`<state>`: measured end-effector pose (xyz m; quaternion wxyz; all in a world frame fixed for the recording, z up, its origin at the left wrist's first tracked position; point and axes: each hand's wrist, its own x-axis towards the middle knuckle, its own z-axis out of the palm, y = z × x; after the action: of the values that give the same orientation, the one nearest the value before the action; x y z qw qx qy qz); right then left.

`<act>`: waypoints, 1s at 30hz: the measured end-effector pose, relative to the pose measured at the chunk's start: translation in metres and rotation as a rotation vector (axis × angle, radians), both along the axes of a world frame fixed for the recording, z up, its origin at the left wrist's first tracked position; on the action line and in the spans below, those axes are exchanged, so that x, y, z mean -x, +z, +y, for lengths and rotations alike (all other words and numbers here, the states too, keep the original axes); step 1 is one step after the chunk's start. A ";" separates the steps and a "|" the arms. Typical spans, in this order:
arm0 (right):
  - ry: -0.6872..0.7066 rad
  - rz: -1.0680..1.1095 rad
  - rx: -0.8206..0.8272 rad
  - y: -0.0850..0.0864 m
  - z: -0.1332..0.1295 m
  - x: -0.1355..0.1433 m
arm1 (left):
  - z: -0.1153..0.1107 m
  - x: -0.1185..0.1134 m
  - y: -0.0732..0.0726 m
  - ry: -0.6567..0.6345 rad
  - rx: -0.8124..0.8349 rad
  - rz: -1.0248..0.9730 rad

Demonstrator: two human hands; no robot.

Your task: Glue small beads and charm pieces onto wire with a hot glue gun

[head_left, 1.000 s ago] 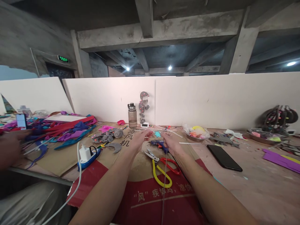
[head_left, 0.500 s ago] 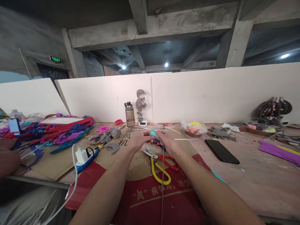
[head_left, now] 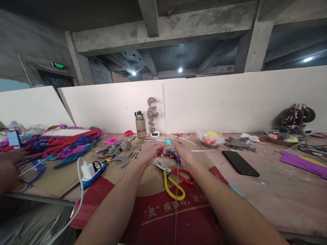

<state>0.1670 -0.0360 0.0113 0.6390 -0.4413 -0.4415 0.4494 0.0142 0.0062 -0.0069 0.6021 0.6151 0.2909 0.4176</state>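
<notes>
A turquoise star [head_left: 168, 142] lies just beyond my hands, its points facing up. My left hand [head_left: 153, 153] is closed with fingers curled, a little short of the star; anything inside it is too small to make out. On the other side, my right hand [head_left: 184, 153] has its fingers stretched forward, their tips near the star's right edge. Below the hands rest scissors [head_left: 166, 170] with one yellow and one red handle, blades apart. A dark blue tool [head_left: 173, 156] sits partly hidden between my hands. A thin grey cable [head_left: 176, 204] runs down from there.
A bottle [head_left: 140, 125] and a hanging felt ornament [head_left: 152, 114] stand at the back. Grey felt pieces [head_left: 112, 148] and a power strip [head_left: 94, 175] are on the left, near another person's hand [head_left: 12, 166]. A black phone [head_left: 240, 163] and a filled bowl [head_left: 211, 140] lie right.
The star was pinched between both hands; it has moved slightly away from me and out of my left fingers. My left hand has drawn back and curled; my right fingers have spread.
</notes>
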 end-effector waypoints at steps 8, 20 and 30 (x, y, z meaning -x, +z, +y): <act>0.019 -0.086 -0.035 -0.008 0.005 -0.001 | 0.003 0.000 -0.001 0.186 -0.080 -0.011; -0.044 -0.492 -0.109 -0.009 0.007 -0.005 | 0.001 0.002 0.004 0.236 -0.272 0.099; -0.198 -0.895 -0.284 -0.012 0.005 -0.005 | -0.004 0.002 0.007 0.386 -0.647 0.431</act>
<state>0.1716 -0.0313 -0.0009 0.4797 -0.5399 -0.6862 0.0874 0.0118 0.0021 0.0002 0.2145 0.7797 0.3739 0.4542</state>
